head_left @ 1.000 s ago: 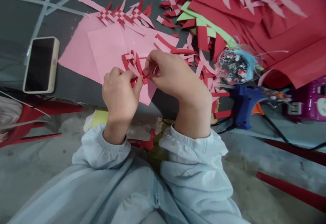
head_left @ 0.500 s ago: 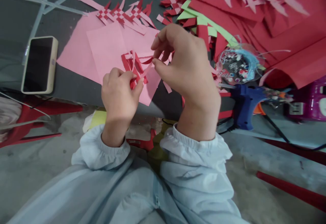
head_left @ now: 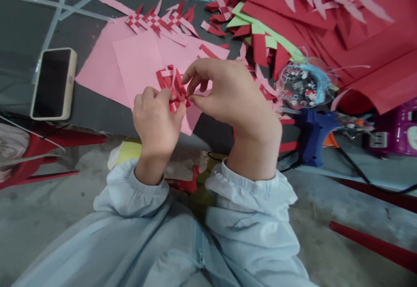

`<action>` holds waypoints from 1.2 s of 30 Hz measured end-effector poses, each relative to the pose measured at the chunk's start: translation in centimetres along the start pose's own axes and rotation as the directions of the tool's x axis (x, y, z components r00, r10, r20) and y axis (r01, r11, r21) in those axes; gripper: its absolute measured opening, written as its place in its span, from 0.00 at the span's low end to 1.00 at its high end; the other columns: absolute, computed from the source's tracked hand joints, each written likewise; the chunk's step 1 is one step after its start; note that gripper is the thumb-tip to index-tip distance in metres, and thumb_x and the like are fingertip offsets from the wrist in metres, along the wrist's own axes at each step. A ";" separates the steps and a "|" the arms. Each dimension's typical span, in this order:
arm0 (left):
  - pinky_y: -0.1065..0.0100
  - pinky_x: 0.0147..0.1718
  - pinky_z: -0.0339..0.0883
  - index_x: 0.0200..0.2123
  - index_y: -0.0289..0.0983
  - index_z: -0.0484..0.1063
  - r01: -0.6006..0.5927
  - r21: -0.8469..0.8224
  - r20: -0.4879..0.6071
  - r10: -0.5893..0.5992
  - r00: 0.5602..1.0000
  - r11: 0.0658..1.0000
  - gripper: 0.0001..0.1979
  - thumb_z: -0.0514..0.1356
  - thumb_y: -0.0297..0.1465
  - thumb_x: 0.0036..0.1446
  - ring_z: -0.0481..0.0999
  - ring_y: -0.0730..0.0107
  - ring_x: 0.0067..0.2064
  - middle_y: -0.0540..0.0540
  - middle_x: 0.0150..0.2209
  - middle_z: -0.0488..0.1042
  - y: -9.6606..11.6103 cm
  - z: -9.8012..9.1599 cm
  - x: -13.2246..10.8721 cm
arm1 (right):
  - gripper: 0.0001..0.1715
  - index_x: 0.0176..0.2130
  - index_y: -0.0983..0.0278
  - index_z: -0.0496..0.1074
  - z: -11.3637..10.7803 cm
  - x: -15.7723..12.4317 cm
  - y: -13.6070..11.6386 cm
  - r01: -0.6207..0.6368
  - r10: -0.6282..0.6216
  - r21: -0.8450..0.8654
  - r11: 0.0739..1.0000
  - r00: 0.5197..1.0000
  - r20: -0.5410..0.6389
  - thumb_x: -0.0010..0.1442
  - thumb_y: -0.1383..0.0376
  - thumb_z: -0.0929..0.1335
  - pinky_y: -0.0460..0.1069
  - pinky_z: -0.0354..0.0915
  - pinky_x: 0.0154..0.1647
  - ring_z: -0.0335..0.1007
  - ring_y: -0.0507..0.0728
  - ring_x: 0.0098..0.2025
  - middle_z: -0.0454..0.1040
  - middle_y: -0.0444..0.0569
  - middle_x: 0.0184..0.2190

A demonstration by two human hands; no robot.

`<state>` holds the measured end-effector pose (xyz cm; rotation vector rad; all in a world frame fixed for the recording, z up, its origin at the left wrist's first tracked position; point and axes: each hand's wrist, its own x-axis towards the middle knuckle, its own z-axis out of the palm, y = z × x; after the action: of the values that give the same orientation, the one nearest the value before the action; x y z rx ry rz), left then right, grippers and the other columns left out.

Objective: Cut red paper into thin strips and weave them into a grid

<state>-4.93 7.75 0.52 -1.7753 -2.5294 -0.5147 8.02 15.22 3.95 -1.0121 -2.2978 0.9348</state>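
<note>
My left hand (head_left: pixel 157 115) is closed, thumb and forefinger pinching a small weave of red and pink paper strips (head_left: pixel 167 77) from its near side. At the right edge of that weave, my right hand (head_left: pixel 224 91) is closed in a pinch, thumb against forefinger, on a paper strip that is mostly hidden by the fingers. The weave is held over pink paper sheets (head_left: pixel 135 56) on the dark table. Beyond the hands lie several finished woven paper fish (head_left: pixel 153 21) in red and pink checks.
A phone (head_left: pixel 54 84) lies at the left, by clear glue sticks (head_left: pixel 52 30). Red paper sheets (head_left: pixel 325 39) cover the right back. A bag of beads and blue tassels (head_left: pixel 301 85) and a blue glue gun (head_left: pixel 314 135) sit right, near a purple object (head_left: pixel 394 132).
My right hand has moved down and left, from above the strips to the weave's right edge. My left hand keeps its pinch and has shifted only slightly.
</note>
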 end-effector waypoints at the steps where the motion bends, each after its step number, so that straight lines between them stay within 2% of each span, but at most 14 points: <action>1: 0.57 0.44 0.67 0.38 0.41 0.75 0.000 0.001 0.002 0.000 1.000 1.000 0.08 0.62 0.37 0.58 0.71 0.53 0.45 0.42 0.40 0.73 0.0 0.0 0.0 | 0.17 0.35 0.60 0.73 0.1 0.0 0.1 0.002 -0.002 0.000 1.000 1.000 0.011 0.51 0.77 0.63 0.54 0.69 0.43 0.75 0.57 0.38 0.79 0.47 0.33; 4: 0.56 0.44 0.66 0.37 0.41 0.74 0.004 -0.011 -0.002 -0.004 1.000 1.000 0.07 0.63 0.37 0.57 0.71 0.53 0.45 0.42 0.40 0.73 -0.1 0.1 0.0 | 0.16 0.37 0.61 0.74 0.2 0.1 0.3 -0.048 0.048 -0.016 0.999 0.999 0.014 0.53 0.76 0.64 0.53 0.68 0.41 0.76 0.58 0.37 0.79 0.48 0.33; 7: 0.55 0.44 0.66 0.37 0.42 0.74 -0.011 -0.028 -0.011 0.010 1.000 1.000 0.08 0.64 0.38 0.57 0.71 0.53 0.45 0.43 0.40 0.73 -0.3 0.3 0.0 | 0.14 0.40 0.59 0.72 0.2 0.3 0.4 -0.138 0.136 -0.066 0.988 0.990 -0.044 0.55 0.74 0.66 0.54 0.68 0.41 0.75 0.59 0.39 0.78 0.49 0.35; 11: 0.54 0.42 0.67 0.37 0.42 0.74 -0.053 -0.024 -0.033 0.052 0.998 0.998 0.09 0.65 0.39 0.56 0.71 0.53 0.43 0.43 0.39 0.73 -0.7 0.5 0.0 | 0.09 0.41 0.60 0.69 0.2 0.4 0.8 -0.289 0.280 -0.115 0.950 0.956 -0.088 0.58 0.68 0.68 0.57 0.68 0.45 0.75 0.61 0.40 0.77 0.50 0.35; 14: 0.54 0.42 0.67 0.37 0.42 0.74 -0.067 -0.043 -0.053 0.065 0.996 0.997 0.08 0.65 0.39 0.56 0.71 0.53 0.43 0.43 0.39 0.73 -0.9 0.6 -0.1 | 0.10 0.42 0.61 0.67 0.5 0.4 1.1 -0.366 0.354 -0.113 0.924 0.929 -0.110 0.58 0.66 0.68 0.58 0.67 0.45 0.75 0.62 0.41 0.77 0.50 0.35; 19: 0.52 0.42 0.68 0.38 0.40 0.75 -0.092 -0.024 -0.022 0.091 0.996 0.996 0.09 0.64 0.38 0.57 0.72 0.51 0.43 0.41 0.39 0.73 -0.9 0.4 -0.2 | 0.14 0.43 0.60 0.66 0.9 0.5 1.3 -0.377 0.362 -0.074 0.923 0.919 -0.157 0.55 0.67 0.69 0.57 0.68 0.42 0.75 0.61 0.40 0.77 0.49 0.35; 23: 0.53 0.42 0.68 0.38 0.40 0.77 -0.125 -0.025 0.015 0.125 0.992 0.992 0.08 0.64 0.37 0.57 0.73 0.52 0.44 0.42 0.40 0.74 -1.1 -0.1 -0.5 | 0.17 0.42 0.60 0.67 1.1 0.6 1.1 -0.417 0.395 -0.115 0.902 0.902 -0.172 0.52 0.71 0.69 0.56 0.67 0.42 0.75 0.60 0.39 0.78 0.48 0.35; 27: 0.57 0.42 0.69 0.39 0.41 0.77 -0.205 -0.086 -0.030 0.203 0.979 0.975 0.08 0.66 0.36 0.56 0.74 0.55 0.44 0.44 0.41 0.76 -1.5 -1.1 -1.2 | 0.20 0.41 0.60 0.67 1.2 0.6 0.9 -0.399 0.373 -0.158 0.903 0.912 -0.171 0.48 0.75 0.67 0.53 0.66 0.40 0.76 0.59 0.39 0.79 0.46 0.35; 32: 0.60 0.45 0.70 0.40 0.38 0.78 -0.357 -0.145 -0.123 0.341 0.932 0.923 0.06 0.62 0.31 0.61 0.76 0.59 0.44 0.45 0.40 0.78 -1.5 -2.4 -2.2 | 0.19 0.41 0.60 0.68 1.2 0.8 0.7 -0.372 0.354 -0.256 0.892 0.928 -0.112 0.49 0.77 0.65 0.53 0.65 0.42 0.74 0.61 0.44 0.79 0.49 0.40; 36: 0.61 0.47 0.71 0.42 0.36 0.77 -0.443 -0.215 -0.091 0.434 0.896 0.870 0.07 0.59 0.28 0.62 0.77 0.60 0.46 0.44 0.43 0.80 -1.3 -2.5 -2.8 | 0.20 0.41 0.60 0.69 1.4 0.7 0.4 -0.342 0.322 -0.307 0.888 0.940 -0.115 0.51 0.77 0.62 0.53 0.65 0.41 0.74 0.61 0.44 0.78 0.50 0.42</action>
<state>-5.53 4.09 2.03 -2.2999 -1.9987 -0.8297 6.89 15.43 2.86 -1.5911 -2.3137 0.6435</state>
